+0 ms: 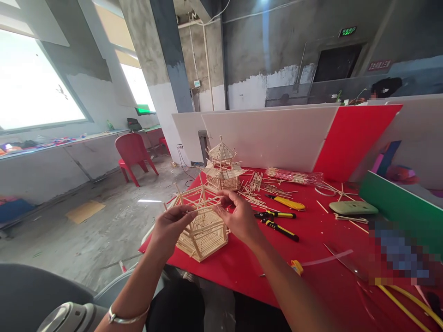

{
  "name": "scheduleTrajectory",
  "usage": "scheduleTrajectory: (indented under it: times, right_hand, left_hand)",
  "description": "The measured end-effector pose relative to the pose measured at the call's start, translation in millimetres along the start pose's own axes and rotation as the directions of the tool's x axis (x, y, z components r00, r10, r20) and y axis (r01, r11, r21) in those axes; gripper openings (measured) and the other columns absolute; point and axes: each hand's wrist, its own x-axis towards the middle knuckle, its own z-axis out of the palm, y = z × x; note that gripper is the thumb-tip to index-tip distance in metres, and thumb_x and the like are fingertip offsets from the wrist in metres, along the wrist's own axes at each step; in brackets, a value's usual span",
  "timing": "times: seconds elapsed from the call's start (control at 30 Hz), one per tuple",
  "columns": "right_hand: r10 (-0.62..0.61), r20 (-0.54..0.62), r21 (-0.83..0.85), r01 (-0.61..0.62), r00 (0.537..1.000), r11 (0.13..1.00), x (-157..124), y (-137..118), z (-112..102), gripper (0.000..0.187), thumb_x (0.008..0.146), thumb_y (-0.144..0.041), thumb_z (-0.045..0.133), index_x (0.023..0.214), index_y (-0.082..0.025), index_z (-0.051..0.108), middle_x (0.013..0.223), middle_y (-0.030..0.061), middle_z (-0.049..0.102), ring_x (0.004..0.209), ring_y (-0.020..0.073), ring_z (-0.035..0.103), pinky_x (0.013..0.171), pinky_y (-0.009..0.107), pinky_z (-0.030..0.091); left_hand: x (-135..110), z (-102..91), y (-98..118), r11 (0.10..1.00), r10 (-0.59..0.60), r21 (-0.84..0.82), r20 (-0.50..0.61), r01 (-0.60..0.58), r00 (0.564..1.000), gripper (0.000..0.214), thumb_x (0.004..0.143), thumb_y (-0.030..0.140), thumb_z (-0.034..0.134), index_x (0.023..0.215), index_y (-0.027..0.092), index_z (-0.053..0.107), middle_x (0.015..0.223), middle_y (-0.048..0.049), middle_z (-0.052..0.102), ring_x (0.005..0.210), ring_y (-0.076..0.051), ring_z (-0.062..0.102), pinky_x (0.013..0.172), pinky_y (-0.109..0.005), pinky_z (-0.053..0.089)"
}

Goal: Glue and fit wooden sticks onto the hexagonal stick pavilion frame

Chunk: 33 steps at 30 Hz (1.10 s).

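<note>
At the near left corner of the red table [311,244], as the head camera sees it, stands the hexagonal stick frame [204,233], its base on the tabletop and its open rafters rising above the layered walls. The left hand [171,226] comes in from the frame's left, thumb and fingers pinched together on the upper rim. The right hand [238,219] comes from the frame's right, fingertips closed on a thin upright part at the top. Gripping from opposite sides probably steadies so light a lattice, and fingertip contact spares the slender joints. Whether a separate loose stick sits between the fingers cannot be made out.

Just behind the frame stands a finished pagoda model [222,166], close enough to serve as a pattern. Right of the frame lie pliers [277,221] and a yellow knife [287,202], handles turned toward the working hand, seemingly for a quick reach. Beyond those, farther right of the frame, loose sticks [256,184] are scattered, with a wrapped stick bundle [294,175] behind them
</note>
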Motion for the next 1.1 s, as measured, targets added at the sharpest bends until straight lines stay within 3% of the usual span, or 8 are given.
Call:
scheduleTrajectory:
  times: [0.27,0.7,0.87,1.1]
  right_hand:
    - [-0.023,0.034,-0.021,0.024,0.999,0.999,0.2,6.0,-2.8,0.033,0.083,-0.034,0.070,0.113,-0.025,0.067,0.086,0.0008,0.068,0.080,0.0174,0.065,0.081,0.032,0.051]
    - [-0.035,0.081,-0.035,0.038,0.996,0.999,-0.7,3.8,-7.5,0.031,0.082,-0.030,0.070,0.112,-0.025,0.067,0.088,0.0010,0.068,0.082,0.0178,0.065,0.082,0.033,0.052]
    - [-0.111,0.080,-0.112,0.119,0.991,0.987,-1.8,1.2,-12.0,0.034,0.083,-0.026,0.068,0.116,-0.027,0.067,0.090,0.0011,0.070,0.083,0.0181,0.067,0.083,0.034,0.053]
    - [-0.137,0.092,-0.218,0.154,0.986,0.964,-17.2,-9.7,-20.2,0.049,0.084,-0.017,0.060,0.132,-0.031,0.061,0.109,0.0041,0.076,0.098,0.0220,0.071,0.091,0.039,0.055]
  left_hand:
    - [-1.5,-2.8,-4.6,1.000,0.014,-0.016,0.038,-0.014,0.999,0.039,0.049,0.036,0.093,0.078,0.016,0.076,0.064,-0.0018,0.067,0.058,-0.012,0.054,0.054,-0.023,0.039]
    - [-5.1,-4.0,-2.0,1.000,0.010,-0.028,0.038,-0.009,0.999,0.035,0.055,0.042,0.091,0.073,0.016,0.076,0.056,0.0016,0.060,0.050,-0.007,0.041,0.047,-0.023,0.029]
    - [-4.2,-5.6,-4.3,0.999,0.011,-0.048,0.042,-0.009,0.999,0.034,0.054,0.038,0.092,0.076,0.017,0.076,0.060,0.0007,0.063,0.052,-0.008,0.045,0.048,-0.022,0.031]
    - [-4.0,-7.4,-7.4,0.997,0.017,-0.071,0.072,-0.012,0.997,0.038,0.052,0.034,0.093,0.082,0.017,0.078,0.063,-0.0010,0.065,0.057,-0.010,0.051,0.054,-0.022,0.037]
